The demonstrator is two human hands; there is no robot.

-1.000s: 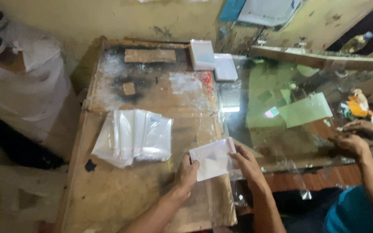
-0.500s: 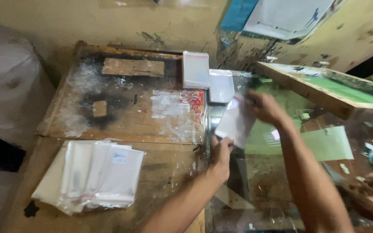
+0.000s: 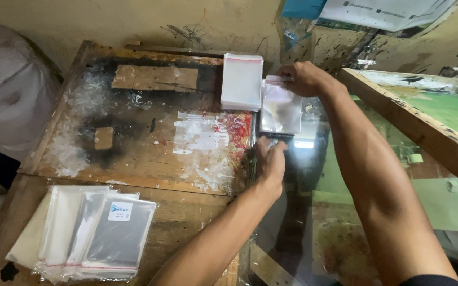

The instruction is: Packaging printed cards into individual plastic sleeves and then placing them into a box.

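Note:
My right hand (image 3: 304,78) pinches the top edge of a clear plastic sleeve (image 3: 281,110) that lies on the glass top (image 3: 314,175) at the far side. My left hand (image 3: 270,161) rests just below that sleeve, fingertips touching its lower edge. A stack of clear sleeves with red strips (image 3: 242,81) sits right beside it on the left. Near me at the lower left lies a fanned pile of filled plastic sleeves (image 3: 88,233) on the wooden table (image 3: 186,212).
A paint-stained wooden board (image 3: 149,122) with small wood blocks covers the table's middle. A wooden-framed green screen (image 3: 430,111) stands at the right. A grey cloth-covered shape (image 3: 6,90) is at the left. The stained wall runs along the back.
Both hands reached forward from the near edge to the far side; the sleeve, held up half a second ago, now lies flat on the glass beside the stack.

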